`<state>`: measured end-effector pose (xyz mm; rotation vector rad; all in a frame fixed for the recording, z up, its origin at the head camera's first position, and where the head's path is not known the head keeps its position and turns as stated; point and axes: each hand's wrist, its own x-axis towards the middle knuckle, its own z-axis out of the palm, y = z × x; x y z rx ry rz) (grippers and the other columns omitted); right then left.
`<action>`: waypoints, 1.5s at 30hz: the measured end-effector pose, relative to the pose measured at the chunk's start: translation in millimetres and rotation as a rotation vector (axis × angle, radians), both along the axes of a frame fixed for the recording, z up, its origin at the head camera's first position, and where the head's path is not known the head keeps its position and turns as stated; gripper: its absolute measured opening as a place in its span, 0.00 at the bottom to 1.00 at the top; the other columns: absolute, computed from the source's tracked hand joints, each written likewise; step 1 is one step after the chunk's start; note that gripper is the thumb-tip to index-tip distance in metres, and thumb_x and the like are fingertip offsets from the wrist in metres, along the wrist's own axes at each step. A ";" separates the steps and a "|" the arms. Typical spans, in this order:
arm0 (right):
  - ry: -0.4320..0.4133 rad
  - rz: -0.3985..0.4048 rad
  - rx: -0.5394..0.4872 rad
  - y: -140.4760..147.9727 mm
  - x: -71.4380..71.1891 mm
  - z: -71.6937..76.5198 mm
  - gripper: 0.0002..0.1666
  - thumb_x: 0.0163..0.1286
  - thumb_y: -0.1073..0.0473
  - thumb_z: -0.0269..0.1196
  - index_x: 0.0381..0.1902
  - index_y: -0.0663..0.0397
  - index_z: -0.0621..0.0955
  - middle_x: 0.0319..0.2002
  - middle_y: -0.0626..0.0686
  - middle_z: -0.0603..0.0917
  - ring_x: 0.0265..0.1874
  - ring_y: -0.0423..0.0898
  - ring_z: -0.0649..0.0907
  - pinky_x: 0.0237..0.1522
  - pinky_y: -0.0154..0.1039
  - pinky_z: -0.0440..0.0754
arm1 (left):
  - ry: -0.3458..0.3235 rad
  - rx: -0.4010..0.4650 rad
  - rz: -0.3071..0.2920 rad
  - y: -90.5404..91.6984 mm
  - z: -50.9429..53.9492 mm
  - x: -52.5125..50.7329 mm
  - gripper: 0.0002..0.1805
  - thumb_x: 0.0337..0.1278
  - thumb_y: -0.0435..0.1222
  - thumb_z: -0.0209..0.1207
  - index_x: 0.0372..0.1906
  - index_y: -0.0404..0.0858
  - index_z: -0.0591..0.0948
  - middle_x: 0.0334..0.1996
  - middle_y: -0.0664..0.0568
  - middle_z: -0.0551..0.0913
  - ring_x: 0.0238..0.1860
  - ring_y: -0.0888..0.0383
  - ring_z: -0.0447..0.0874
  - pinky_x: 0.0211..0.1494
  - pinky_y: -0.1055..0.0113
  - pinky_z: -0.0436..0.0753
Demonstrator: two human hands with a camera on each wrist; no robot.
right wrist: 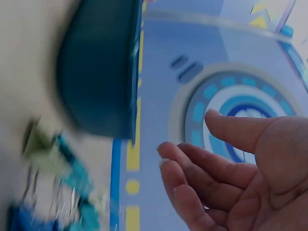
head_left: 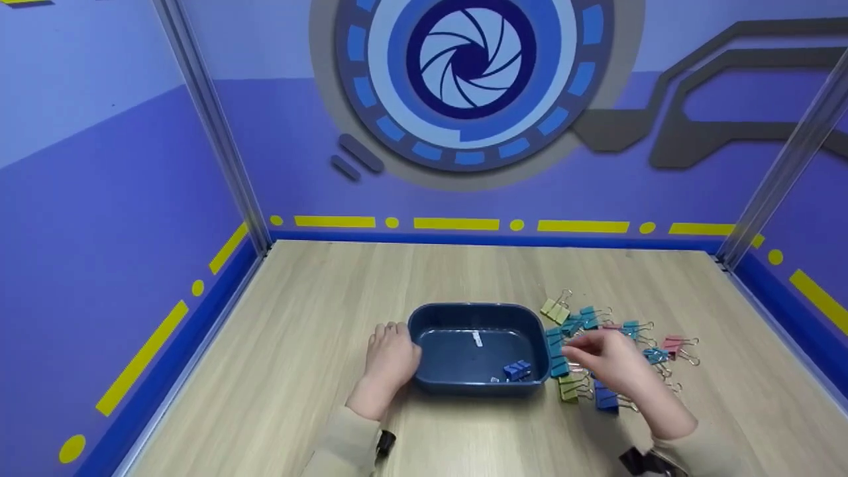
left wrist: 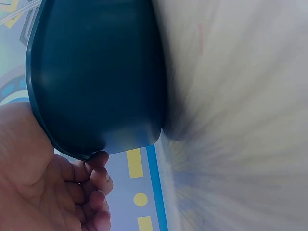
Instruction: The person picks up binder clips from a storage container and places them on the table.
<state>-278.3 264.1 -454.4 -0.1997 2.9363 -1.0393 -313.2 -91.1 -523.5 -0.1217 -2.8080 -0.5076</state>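
A dark blue plastic bin (head_left: 480, 391) stands on the wooden table. My left hand (head_left: 391, 354) grips the bin's left rim; in the left wrist view, curled fingers (left wrist: 98, 180) lie at the rim's corner and the thumb is hidden behind the wall. Inside the bin are a blue binder clip (head_left: 517, 370) and a small white piece (head_left: 477, 339). My right hand (head_left: 613, 361) hovers over a loose pile of binder clips, just right of the bin. In the right wrist view, its thumb and fingers (right wrist: 224, 127) are apart with nothing between them.
Teal binder clips (head_left: 556, 354) lie close against the bin's right side. Around them are a yellow clip (head_left: 555, 310), a yellow-green clip (head_left: 568, 389), a dark blue clip (head_left: 605, 396) and a pink clip (head_left: 673, 344). Purple panels enclose the table's back and sides.
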 end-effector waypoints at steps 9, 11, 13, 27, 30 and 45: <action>-0.019 0.084 0.128 -62.4 -20.8 -2.1 0.10 0.64 0.55 0.71 0.27 0.55 0.88 0.21 0.47 0.84 0.20 0.40 0.78 0.26 0.36 0.77 | 0.004 0.003 -0.001 -0.1 -0.1 1.4 0.14 0.59 0.36 0.57 0.43 0.28 0.80 0.39 0.38 0.82 0.45 0.41 0.76 0.48 0.50 0.76; -0.017 0.084 0.196 -73.4 -24.1 -4.1 0.14 0.62 0.55 0.73 0.21 0.56 0.86 0.18 0.47 0.81 0.17 0.40 0.76 0.23 0.36 0.73 | -0.003 0.008 -0.006 0.1 0.6 1.7 0.14 0.59 0.35 0.57 0.43 0.28 0.80 0.39 0.38 0.82 0.45 0.41 0.76 0.48 0.51 0.75; -0.005 0.082 0.286 -82.8 -26.0 -5.8 0.17 0.61 0.54 0.74 0.19 0.58 0.83 0.17 0.48 0.79 0.17 0.42 0.75 0.23 0.39 0.73 | -0.010 0.014 -0.013 0.3 1.6 2.0 0.13 0.59 0.35 0.57 0.42 0.28 0.80 0.38 0.38 0.82 0.44 0.41 0.76 0.47 0.51 0.75; 0.166 0.138 0.573 -101.1 -33.1 -28.6 0.09 0.53 0.68 0.71 0.27 0.64 0.80 0.27 0.63 0.85 0.27 0.58 0.85 0.31 0.56 0.84 | -0.022 0.018 0.003 1.0 1.9 0.7 0.14 0.59 0.36 0.58 0.44 0.28 0.80 0.40 0.38 0.82 0.46 0.41 0.76 0.48 0.51 0.76; 0.228 0.171 0.506 -101.2 -38.3 -37.8 0.09 0.51 0.69 0.73 0.22 0.61 0.81 0.24 0.60 0.86 0.24 0.54 0.84 0.30 0.53 0.84 | -0.009 0.015 0.005 0.8 1.4 0.7 0.14 0.58 0.35 0.58 0.43 0.28 0.80 0.39 0.37 0.82 0.46 0.41 0.76 0.48 0.50 0.76; 0.141 0.305 0.042 -96.4 -64.8 -60.9 0.12 0.46 0.60 0.81 0.28 0.55 0.88 0.26 0.49 0.90 0.27 0.40 0.86 0.35 0.37 0.84 | -0.016 0.021 -0.013 0.0 1.8 1.9 0.13 0.58 0.35 0.57 0.42 0.28 0.79 0.38 0.38 0.81 0.45 0.42 0.75 0.47 0.51 0.76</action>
